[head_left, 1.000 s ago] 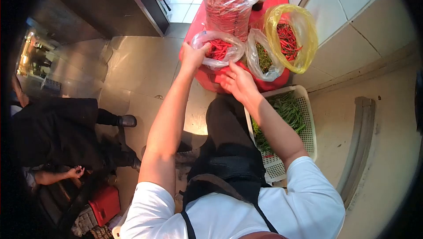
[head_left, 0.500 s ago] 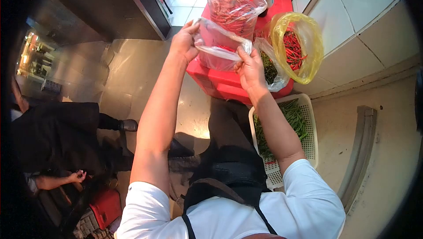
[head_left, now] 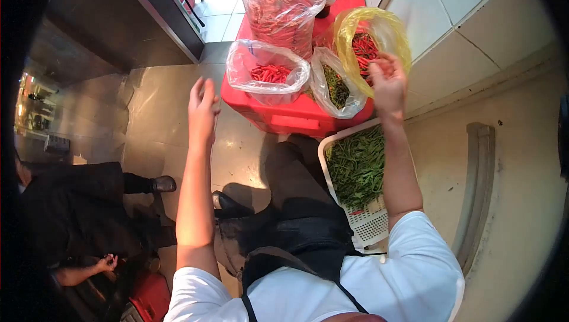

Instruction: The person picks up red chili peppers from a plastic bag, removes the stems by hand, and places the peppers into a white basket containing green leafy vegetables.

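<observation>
My left hand [head_left: 203,111] is in the air left of a clear plastic bag [head_left: 240,79], its fingers apart and nothing in them. That bag stands with a wide rolled-down mouth and short red chili pieces [head_left: 270,73] inside. My right hand [head_left: 389,85] is above the near right side of a yellow plastic bag [head_left: 345,25], fingers loosely bent and apart, with nothing visible in them. Long red chilies [head_left: 363,46] lie in the yellow bag. Between the two bags a smaller clear bag [head_left: 323,96] holds thin green chilies [head_left: 336,86].
The bags stand on a red lidded box [head_left: 255,107], with a tall bag of red chilies [head_left: 275,19] behind. A white perforated basket [head_left: 368,227] of leafy greens [head_left: 355,165] is beside my leg. At left a person in dark clothes [head_left: 77,203] sits. A tiled wall [head_left: 438,8] borders the right.
Both hands have let go of the clear bag's rim and moved apart, the left leftward, the right over to the yellow bag. The clear bag now stands open on the box.
</observation>
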Demonstrator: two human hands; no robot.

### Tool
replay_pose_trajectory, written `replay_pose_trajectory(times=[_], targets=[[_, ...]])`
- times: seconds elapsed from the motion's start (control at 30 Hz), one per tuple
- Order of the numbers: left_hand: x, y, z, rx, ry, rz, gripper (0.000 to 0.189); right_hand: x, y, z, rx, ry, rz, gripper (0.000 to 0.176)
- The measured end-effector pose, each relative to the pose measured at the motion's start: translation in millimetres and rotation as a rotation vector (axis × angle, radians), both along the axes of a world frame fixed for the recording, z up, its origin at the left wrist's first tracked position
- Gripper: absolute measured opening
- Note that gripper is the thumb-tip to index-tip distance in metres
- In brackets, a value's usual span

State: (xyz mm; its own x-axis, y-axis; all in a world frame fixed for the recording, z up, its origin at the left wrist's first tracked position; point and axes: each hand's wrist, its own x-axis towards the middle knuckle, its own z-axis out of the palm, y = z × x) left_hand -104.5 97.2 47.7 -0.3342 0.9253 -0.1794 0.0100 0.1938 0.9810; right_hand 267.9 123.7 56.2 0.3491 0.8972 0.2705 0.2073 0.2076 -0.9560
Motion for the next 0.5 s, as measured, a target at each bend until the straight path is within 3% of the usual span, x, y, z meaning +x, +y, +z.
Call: replay_pose_trajectory(times=[0.07, 0.17, 0.27, 0.47, 0.5], targets=[[-12, -28, -33, -0.049, -0.044, 0.087, 0.064, 30, 16, 5, -0.053, -0.292, -0.091, 0.03], [-13, -70, -70, -0.186, -0.109, 0.133, 0.059, 60, 76, -35, -0.198, -0.933, 0.069, 0.043], [-7, -101, -89, -0.218, -0.165, 0.16, 0.059, 75, 125, -64, -0.346, -1.308, 0.345, 0.053], [-12, -143, -95, -0.239, -0.209, 0.153, 0.066, 67, 155, -76, -0.596, -1.412, 0.318, 0.083], [-15, -148, -96, -0.247, -0.213, 0.148, 0.067, 72, 159, -74, -0.552, -1.392, 0.401, 0.076]])
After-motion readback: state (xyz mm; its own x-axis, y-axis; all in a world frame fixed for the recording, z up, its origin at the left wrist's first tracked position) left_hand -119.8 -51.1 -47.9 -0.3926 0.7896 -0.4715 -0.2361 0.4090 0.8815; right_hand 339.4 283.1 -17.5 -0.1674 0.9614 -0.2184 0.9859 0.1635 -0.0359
